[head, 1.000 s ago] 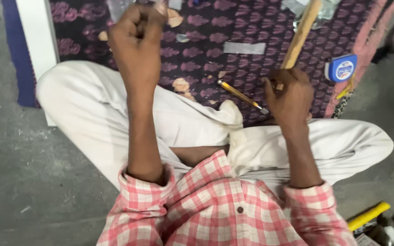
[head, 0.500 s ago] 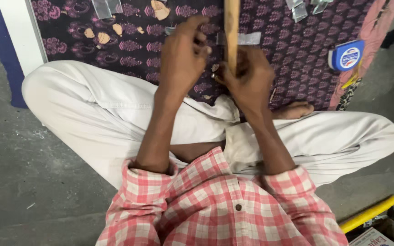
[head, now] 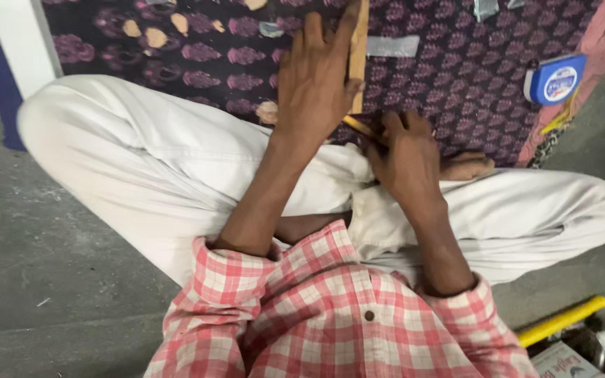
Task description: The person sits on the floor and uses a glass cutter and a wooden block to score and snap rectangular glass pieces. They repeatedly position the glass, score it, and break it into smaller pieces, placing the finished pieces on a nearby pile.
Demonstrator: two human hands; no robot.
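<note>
Wooden strip, narrow and light brown, lying flat and upright in view on the patterned cloth, its upper end running out of view. Left hand pressed palm-down over the strip, fingers spread and extended, not clenched; they hold the strip down rather than wrap it. Right hand just below and to the right of the strip's lower end, fingers curled and grasping a yellow pencil, whose visible part slants up to the left and meets the strip near its lower end. Both hands nearly touching there. Cloth dark purple with a repeated lighter leaf motif, spread on the floor in front of the person's crossed legs in white trousers. On the cloth, right of the strip: a pale grey rectangular piece just beside it, and, well apart near the cloth's pink border, a blue and white tape measure. Left of the strip: several small tan scraps scattered on the cloth. One bare foot just right of the right hand. Pink and white checked shirt in the foreground. Grey concrete floor around the cloth; a yellow-handled tool at lower right, far from the strip.
</note>
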